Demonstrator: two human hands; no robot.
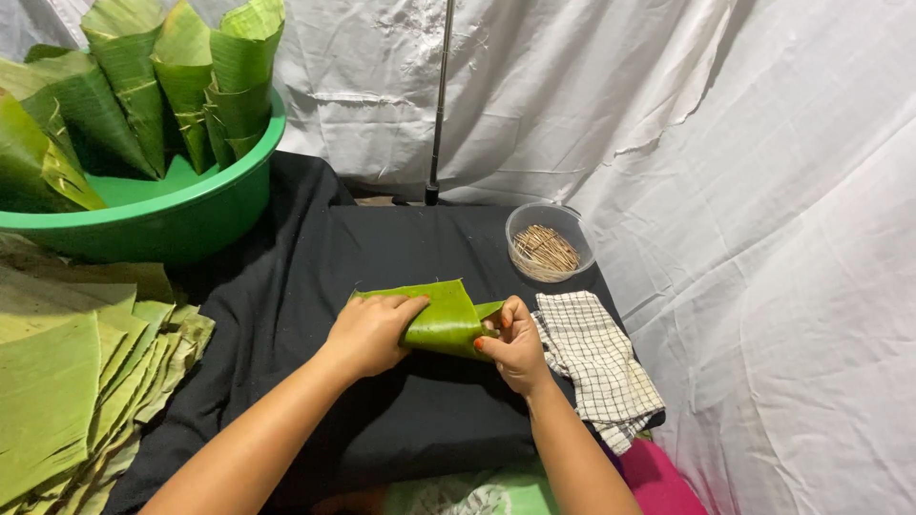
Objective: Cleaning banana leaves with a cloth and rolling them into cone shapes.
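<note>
You have no packages, labels, signs or screens before you here; nothing printed or boxed stands anywhere on the work surface, near or far.

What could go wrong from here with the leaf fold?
1. The banana leaf is held curled only by the left hand and right hand; a loosened grip would likely let it spring open.
2. A tight bend at the right hand's pinch may split it.
3. The open bowl of sticks sits close behind the right hand; a reach could tip it.
</note>
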